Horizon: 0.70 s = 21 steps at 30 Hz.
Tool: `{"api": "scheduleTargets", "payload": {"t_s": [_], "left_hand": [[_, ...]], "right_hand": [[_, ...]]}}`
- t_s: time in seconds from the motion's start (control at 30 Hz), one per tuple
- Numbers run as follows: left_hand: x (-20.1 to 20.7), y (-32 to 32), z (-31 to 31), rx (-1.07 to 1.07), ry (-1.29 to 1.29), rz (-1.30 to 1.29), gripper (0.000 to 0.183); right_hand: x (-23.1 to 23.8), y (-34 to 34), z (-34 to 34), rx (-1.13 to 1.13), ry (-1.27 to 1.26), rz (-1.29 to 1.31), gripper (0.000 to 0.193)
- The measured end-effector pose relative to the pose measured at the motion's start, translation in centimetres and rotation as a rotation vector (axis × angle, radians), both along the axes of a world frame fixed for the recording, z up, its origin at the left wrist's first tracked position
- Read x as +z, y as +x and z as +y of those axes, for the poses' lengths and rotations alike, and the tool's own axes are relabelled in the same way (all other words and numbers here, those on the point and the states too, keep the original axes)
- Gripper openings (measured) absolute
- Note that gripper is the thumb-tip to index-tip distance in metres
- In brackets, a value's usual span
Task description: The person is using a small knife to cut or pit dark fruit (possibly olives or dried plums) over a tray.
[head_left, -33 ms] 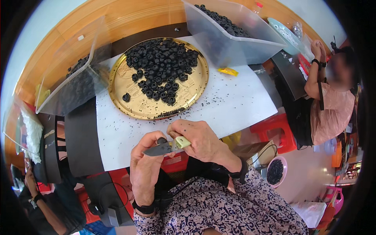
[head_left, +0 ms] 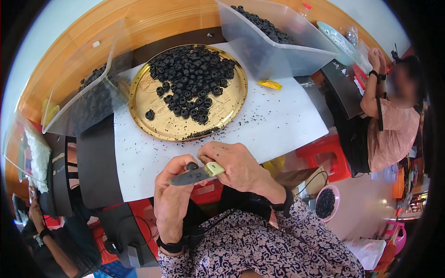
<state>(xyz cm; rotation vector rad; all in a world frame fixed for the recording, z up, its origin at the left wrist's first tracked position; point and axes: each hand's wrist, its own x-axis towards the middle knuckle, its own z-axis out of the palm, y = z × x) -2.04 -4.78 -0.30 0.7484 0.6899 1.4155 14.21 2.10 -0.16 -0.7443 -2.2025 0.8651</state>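
- Right hand point(head_left: 238, 167) is wrapped snug round the pale green handle of a knife point(head_left: 190, 176), no slack in the fingers; just below centre of the frame, blade pointing left
- Left hand point(head_left: 169, 194) is pinched closed on a small black piece point(head_left: 191, 166), mid-frame just above the blade; can't tell if steel actually touches it
- If you're doing this bit, I'd go for short, light strokes steered by the knuckles, firm pinch, thumb out of the edge's path; blade's awfully near the left fingers, so a slip would likely nick them
- Just above the hands, a round gold tray point(head_left: 222, 106) sits on a white sheet point(head_left: 287, 111); heap of black pieces point(head_left: 190, 69) on it, dark crumbs scattered around
- Clear tubs with more black stuff at upper left point(head_left: 74, 105) and upper centre-right point(head_left: 287, 60); pink bowl point(head_left: 338, 203) of dark bits, lower right
- Labels: little yellow packet point(head_left: 270, 85) right of the tray has markings, too small for me to read; no lettering I can make out on the knife
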Motion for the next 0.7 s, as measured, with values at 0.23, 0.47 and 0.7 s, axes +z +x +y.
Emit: {"api": "scheduleTargets", "payload": {"t_s": [0.23,0.47,0.7], "left_hand": [[0.1,-0.2,0.0,0.006,0.051,0.032,0.024],[0.6,0.2,-0.8,-0.025,-0.019,0.053,0.02],[0.8,-0.3,-0.3,-0.029,0.067,-0.028,0.017]], "right_hand": [[0.0,-0.2,0.1,-0.027,0.087,-0.031,0.02],[-0.6,-0.6,0.6,-0.083,0.053,-0.045,0.015],[0.7,0.5,1.0,-0.146,-0.452,0.29,0.022]]}}
